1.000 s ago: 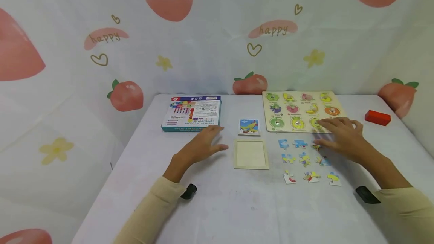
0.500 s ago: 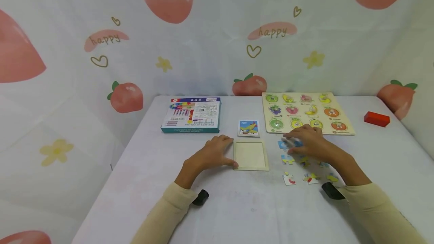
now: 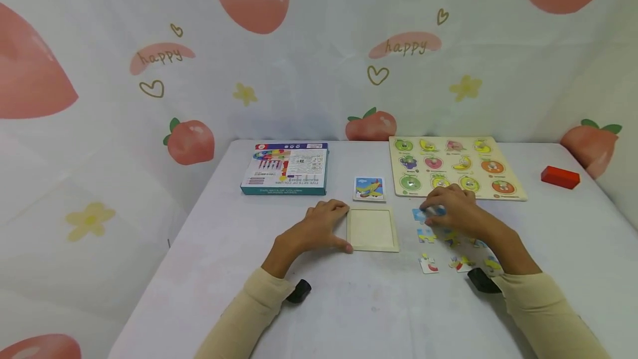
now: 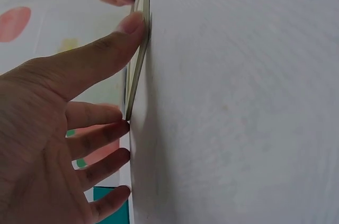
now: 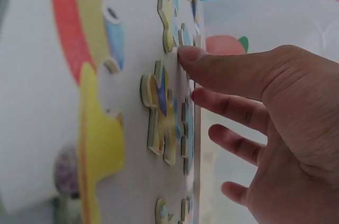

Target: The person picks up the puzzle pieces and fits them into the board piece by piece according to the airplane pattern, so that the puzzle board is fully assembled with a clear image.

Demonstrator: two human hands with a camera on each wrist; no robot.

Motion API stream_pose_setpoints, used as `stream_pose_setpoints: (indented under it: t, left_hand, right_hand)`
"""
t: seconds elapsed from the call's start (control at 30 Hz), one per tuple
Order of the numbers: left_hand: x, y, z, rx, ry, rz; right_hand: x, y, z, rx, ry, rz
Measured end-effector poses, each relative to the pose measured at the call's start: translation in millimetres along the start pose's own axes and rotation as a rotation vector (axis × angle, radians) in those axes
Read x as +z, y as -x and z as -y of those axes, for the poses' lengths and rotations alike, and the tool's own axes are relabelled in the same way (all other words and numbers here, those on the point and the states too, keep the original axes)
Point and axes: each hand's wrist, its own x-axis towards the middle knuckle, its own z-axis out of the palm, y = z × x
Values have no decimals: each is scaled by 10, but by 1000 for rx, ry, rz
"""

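Observation:
My left hand (image 3: 319, 227) is at the left side of a shallow square wooden puzzle frame (image 3: 372, 230), thumb at its near corner and index finger at its far corner. In the left wrist view the thumb (image 4: 100, 54) lies over the frame's rim (image 4: 139, 70), with the other fingers spread along the table. My right hand (image 3: 456, 212) reaches over several jigsaw pieces. Its thumb and index finger pinch a blue jigsaw piece (image 3: 417, 215) at the back left of the rows. In the right wrist view the thumb tip (image 5: 192, 53) is low beside the pieces; other pieces lie under the hand.
Behind the frame lies an airplane picture tile (image 3: 369, 189). A fruit peg board (image 3: 513, 191) is at the back right, with a red block (image 3: 560, 177) beyond it. A flat boxed toy (image 3: 285, 169) lies at the back left.
My left hand has moved right to the wooden frame. The right hand has come left from the peg board's front edge to the back left jigsaw piece, with little movement in the last half second.

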Motion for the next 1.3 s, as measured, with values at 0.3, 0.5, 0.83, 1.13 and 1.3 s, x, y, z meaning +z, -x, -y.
stream_pose_setpoints:
  t: [0.3,0.5,0.83,1.13,1.3]
  left_hand:
    - [-36,-10,10,-13,-10,6]
    - [-53,-7,6,-8,4,8]
    - [-34,-25,16,-1,5,20]
    - [-20,-4,3,-8,23,25]
    - [-14,-1,-3,1,18,16]
  right_hand:
    - [23,-62,11,8,27,-12]
    - [16,-67,27,12,21,-20]
    - [21,-41,35,21,11,-23]
    - [76,-63,142,-22,11,-45]
    - [122,-104,282,-48,2,-42]
